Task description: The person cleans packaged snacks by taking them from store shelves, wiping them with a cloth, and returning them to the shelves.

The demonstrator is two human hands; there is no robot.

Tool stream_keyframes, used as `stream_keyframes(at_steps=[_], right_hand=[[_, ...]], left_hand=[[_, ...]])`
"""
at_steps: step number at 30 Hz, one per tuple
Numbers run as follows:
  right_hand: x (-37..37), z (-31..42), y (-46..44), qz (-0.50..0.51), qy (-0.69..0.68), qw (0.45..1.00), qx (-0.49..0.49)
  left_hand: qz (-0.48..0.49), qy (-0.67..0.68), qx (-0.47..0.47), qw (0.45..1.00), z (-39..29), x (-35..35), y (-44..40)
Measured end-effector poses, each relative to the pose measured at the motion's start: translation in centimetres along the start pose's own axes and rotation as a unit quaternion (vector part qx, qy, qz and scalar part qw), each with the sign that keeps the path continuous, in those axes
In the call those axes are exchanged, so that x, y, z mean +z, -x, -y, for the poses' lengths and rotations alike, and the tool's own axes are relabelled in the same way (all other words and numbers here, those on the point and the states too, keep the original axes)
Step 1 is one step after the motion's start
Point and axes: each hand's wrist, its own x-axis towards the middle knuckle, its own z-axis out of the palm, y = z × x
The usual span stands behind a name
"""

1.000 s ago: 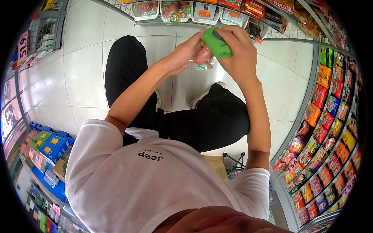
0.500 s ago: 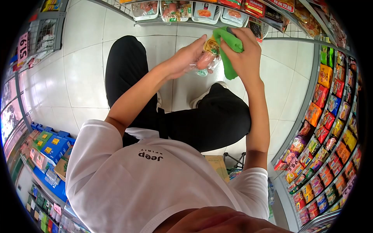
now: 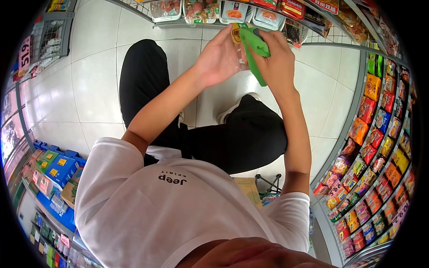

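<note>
A clear plastic food packet point(image 3: 236, 35) with a yellow and green label is held up in front of the shelf. My left hand point(image 3: 218, 60) supports it from the left, palm turned up, thumb along the label's edge; part of the packet is hidden behind the cloth and hand. Bunched in my right hand point(image 3: 280, 58) is a green cloth point(image 3: 255, 47), the fingers closed round it. The cloth presses against the packet's right side, and its loose end hangs down below.
White baskets point(image 3: 166, 18) of packaged food line the shelf ahead. To the right stands a rack of colourful snack packets point(image 3: 373, 87). Blue boxes point(image 3: 66, 172) sit at the lower left, and a cardboard box point(image 3: 248, 188) is behind my bent leg.
The packet has been turned and raised slightly, so its pinkish contents show less. My left palm has opened upward more. My right hand and the cloth have shifted a little left.
</note>
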Motion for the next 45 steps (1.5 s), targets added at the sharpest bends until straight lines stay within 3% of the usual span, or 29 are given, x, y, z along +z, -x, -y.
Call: stream_keyframes(at_steps=[3,5,9,11,15,17,21,27,30,34,38,45], right_hand=[[0.4,0.3,0.2,0.024,-0.009,1.0,-0.011],[0.4,0.7,0.5,0.059,-0.022,0.998,-0.03],[0.6,0.2,0.0,0.017,0.019,0.999,-0.032],[0.7,0.1,-0.1,0.004,0.018,1.0,-0.002],[0.7,0.5,0.1,0.048,0.018,0.997,-0.051],[0.4,0.4,0.0,0.055,0.019,0.997,-0.044],[0.6,0.6,-0.4,-0.022,0.031,0.999,-0.012],[0.3,0.5,0.2,0.075,-0.013,0.996,-0.034],[0.4,0.2,0.0,-0.008,-0.003,1.0,-0.013],[0.3,0.0,-0.8,-0.059,0.008,0.998,0.024],[0.3,0.3,-0.6,-0.014,-0.008,0.999,-0.04],[0.2,1.2,-1.8,-0.066,0.012,0.998,-0.009]], left_hand=[[-0.075,0.02,0.084,0.993,-0.2,1.4,-1.1],[-0.067,0.012,0.094,0.993,-0.6,1.0,-1.5],[-0.117,0.024,0.112,0.987,-0.2,2.7,-1.2],[-0.096,0.026,0.115,0.988,0.1,2.4,-1.3],[-0.07,0.015,0.109,0.991,-0.5,1.3,-1.6],[-0.111,0.02,0.108,0.988,0.0,1.9,-1.7],[-0.123,0.024,0.102,0.987,1.3,3.3,-1.3],[-0.094,0.002,0.114,0.989,-0.2,2.3,-1.1],[-0.15,-0.013,0.104,0.983,0.3,3.0,-0.5],[-0.114,-0.043,0.077,0.99,1.5,1.6,0.4],[-0.133,-0.077,0.103,0.983,1.1,2.4,0.6],[-0.08,-0.198,0.109,0.971,1.3,1.4,1.3]])
